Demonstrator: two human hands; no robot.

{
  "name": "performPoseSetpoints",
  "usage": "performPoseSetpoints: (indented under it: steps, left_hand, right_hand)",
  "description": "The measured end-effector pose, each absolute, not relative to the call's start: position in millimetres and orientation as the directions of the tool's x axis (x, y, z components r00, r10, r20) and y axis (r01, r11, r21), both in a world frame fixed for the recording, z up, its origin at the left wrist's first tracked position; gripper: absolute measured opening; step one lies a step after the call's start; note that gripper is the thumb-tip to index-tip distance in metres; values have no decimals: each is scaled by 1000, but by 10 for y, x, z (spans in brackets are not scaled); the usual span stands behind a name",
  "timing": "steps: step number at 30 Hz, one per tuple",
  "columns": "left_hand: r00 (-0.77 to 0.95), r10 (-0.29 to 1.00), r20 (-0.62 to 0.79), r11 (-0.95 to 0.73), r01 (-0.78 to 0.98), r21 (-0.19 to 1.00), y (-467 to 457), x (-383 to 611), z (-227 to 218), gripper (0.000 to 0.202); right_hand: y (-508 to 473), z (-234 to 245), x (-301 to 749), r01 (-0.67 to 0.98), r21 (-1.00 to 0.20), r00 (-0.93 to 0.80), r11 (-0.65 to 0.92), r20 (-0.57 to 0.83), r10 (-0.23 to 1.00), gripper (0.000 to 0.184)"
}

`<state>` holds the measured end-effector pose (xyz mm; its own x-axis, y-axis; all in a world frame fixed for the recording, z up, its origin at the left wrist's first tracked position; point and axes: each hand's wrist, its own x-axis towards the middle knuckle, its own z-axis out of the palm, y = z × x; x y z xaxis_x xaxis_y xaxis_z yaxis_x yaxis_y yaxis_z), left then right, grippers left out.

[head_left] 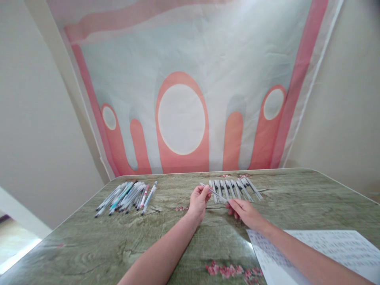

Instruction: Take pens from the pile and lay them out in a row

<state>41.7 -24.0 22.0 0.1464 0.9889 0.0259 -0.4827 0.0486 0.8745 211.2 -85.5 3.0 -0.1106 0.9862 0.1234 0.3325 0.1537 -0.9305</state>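
Note:
A slim pale pen (218, 194) is held slantwise above the table between my two hands. My left hand (199, 201) pinches it near its upper left end, fingers closed. At the lower right end, the thumb and fingers of my right hand (242, 209) are closed on the same pen. Just behind my hands lies a row of clear pens (237, 189), side by side with dark parts showing. Off to the left a loose pile of pens (127, 196) is spread out, mostly white and grey with some blue and pink ones.
A printed sheet of paper (332, 253) lies at the front right, partly under my right forearm. The wood-patterned table (97, 245) carries pink flower prints. Behind its far edge hangs a pink and grey patterned sheet (219, 79), with walls on both sides.

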Motion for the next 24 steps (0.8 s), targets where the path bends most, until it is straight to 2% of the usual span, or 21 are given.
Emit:
performPoseSetpoints:
  steps: [4,9,15,20,24]
  left_hand:
    - [141,990,17,55,-490,870,-239,413,223,33]
    - [133,991,22,46,-489,871,-241,415,229,33]
    - [128,991,25,41,-490,871,-239,413,227,32]
    - [141,990,22,49,-486,873,-215,407,194,33]
    - [137,990,16,55,-502,863,-219,415,194,32]
  right_hand:
    - [-853,18,2113,344,-917,-98,203,180,979,34]
    - [-836,-14,2114,321,-937,-110,134,104,988,45]
    - [-835,-12,2112,350,-917,-74,193,178,981,36]
    - [-834,-4,2113,304,-946,-96,117,92,991,48]
    - [-835,-11,2111,344,-920,-89,190,170,981,37]
